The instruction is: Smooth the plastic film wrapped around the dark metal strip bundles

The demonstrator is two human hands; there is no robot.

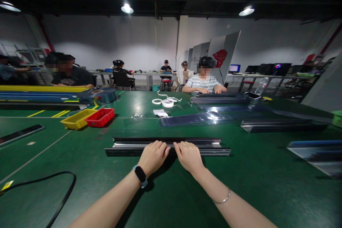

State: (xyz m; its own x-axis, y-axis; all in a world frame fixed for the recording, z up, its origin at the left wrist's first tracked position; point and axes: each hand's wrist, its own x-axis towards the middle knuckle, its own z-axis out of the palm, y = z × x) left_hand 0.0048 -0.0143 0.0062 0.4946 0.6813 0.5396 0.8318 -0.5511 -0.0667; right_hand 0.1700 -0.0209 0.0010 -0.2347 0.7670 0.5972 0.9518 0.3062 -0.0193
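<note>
A black channel-shaped profile (123,151) with a pale inside lies lengthwise across the green table in front of me. My left hand (153,156), below a wrist band, is curled over its near wall left of the middle. Just to the right, my right hand (189,156) grips the same wall, its fingers bent over into the channel. The two thumbs are close together but apart. My fingertips are partly hidden behind the knuckles and inside the profile. Both ends of the profile stick out past my hands.
Yellow (77,120) and red trays (100,117) stand at left beyond the profile. White tape rolls (167,103) and clear plastic strips (192,118) lie farther back. More profiles (283,126) rest at right. A black cable (72,181) loops at front left. A person (204,78) sits opposite.
</note>
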